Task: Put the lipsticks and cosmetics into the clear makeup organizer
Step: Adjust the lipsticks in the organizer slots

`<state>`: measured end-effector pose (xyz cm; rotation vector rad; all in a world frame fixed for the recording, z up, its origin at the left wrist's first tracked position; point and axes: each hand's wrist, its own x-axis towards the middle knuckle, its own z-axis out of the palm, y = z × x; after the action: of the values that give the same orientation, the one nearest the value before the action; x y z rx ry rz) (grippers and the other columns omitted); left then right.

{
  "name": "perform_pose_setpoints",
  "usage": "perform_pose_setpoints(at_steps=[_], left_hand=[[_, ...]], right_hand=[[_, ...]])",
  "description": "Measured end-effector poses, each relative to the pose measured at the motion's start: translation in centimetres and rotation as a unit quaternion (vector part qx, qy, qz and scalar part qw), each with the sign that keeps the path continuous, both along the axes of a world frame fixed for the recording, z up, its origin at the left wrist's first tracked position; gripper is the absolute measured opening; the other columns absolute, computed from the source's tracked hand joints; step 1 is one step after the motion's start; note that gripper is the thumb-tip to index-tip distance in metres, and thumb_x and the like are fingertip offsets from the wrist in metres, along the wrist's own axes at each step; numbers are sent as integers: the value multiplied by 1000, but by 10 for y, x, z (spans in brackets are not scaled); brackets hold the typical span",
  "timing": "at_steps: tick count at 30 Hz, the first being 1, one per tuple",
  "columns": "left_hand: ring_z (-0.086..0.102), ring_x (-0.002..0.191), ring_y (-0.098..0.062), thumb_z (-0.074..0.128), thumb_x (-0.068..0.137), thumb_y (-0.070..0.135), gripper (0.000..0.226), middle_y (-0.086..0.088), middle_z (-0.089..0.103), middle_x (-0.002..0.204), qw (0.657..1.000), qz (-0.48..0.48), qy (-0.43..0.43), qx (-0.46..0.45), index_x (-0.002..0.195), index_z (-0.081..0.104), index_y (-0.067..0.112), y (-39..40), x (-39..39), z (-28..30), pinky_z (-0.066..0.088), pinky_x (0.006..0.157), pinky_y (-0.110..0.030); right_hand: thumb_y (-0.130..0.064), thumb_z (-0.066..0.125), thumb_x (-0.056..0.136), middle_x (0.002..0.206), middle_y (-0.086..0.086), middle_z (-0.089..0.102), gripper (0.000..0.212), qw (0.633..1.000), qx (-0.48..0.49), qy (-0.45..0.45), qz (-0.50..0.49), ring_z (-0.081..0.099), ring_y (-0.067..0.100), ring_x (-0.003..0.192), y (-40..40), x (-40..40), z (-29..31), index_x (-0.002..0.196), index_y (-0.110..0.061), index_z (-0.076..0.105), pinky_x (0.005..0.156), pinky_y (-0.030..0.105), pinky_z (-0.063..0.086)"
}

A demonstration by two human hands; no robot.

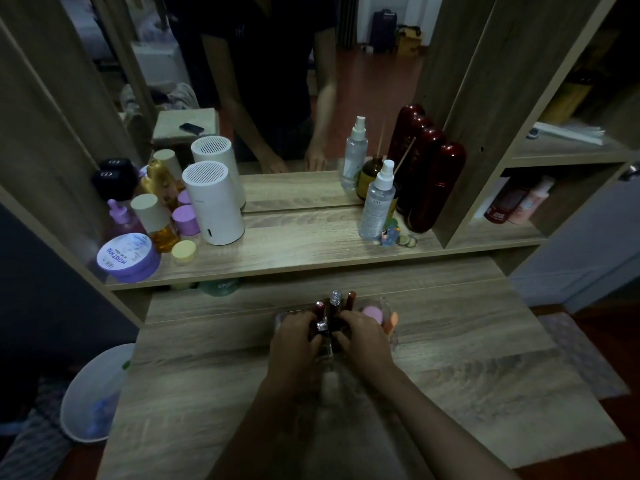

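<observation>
A clear makeup organizer (389,308) stands on the wooden desk, in the middle just below the shelf. Several dark red lipsticks (351,299) and a crystal-topped tube (335,298) stand upright in its left part. A pink round puff (372,312) and an orange sponge (390,323) sit in its right part. My left hand (294,337) and my right hand (363,336) are both over the organizer's front, fingers curled around lipsticks (321,322) between them. The organizer's front wall is hidden by my hands.
The shelf behind carries a white cylinder (214,202), purple jars (128,258), amber bottles, a clear spray bottle (377,202) and dark red bottles (433,188) against a mirror. A white bin (97,393) stands left of the desk (485,375).
</observation>
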<state>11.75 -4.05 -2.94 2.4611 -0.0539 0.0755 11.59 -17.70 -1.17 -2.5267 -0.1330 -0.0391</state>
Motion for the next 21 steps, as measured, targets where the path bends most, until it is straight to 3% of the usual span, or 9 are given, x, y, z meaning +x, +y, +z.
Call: perform_pose_setpoints(at_steps=[5,10,14,16,18,21], left_hand=[[56,97,-24,66,74,13,28,-9,64,103,1000,-8,1,-25,102,61,13,1,-1,-1,42,82,-32],[56,92,-22,69,74,15,24,-7,64,97,999,-9,-18,-34,97,62,14,4,-1,6,37,73,-26],[57,84,-18,71,75,20,21,-6,64,92,997,12,-43,-60,91,62,13,9,1,19,49,73,-33],[53,82,-14,71,76,20,22,-7,63,94,996,21,-57,-65,94,61,12,9,5,26,43,70,-26],[49,84,-9,70,77,18,27,-7,63,98,996,11,-62,-67,101,60,12,8,10,31,36,71,-22],[49,88,-7,68,77,13,33,-8,65,105,997,-18,-48,-65,110,60,13,4,14,34,36,75,-21]], right_hand=[[-6,64,83,105,11,71,22,1000,17,-2,-2,66,20,96,-2,-1,0,104,-9,66,85,31,56],[-10,68,83,106,10,71,27,999,21,-21,-17,64,20,99,-3,-5,8,109,-10,65,81,23,48],[-19,67,83,90,2,71,9,995,21,-85,-45,61,18,85,-9,-2,26,91,-17,66,82,41,50],[-19,65,84,87,2,67,5,993,36,-105,-46,60,18,79,-9,3,34,87,-16,63,74,42,52],[-18,63,86,92,4,65,7,992,35,-119,-29,60,19,83,-7,8,41,93,-15,62,72,42,52],[-14,59,87,106,6,64,20,992,-29,-121,19,55,24,99,-3,16,44,107,-14,62,80,39,50]])
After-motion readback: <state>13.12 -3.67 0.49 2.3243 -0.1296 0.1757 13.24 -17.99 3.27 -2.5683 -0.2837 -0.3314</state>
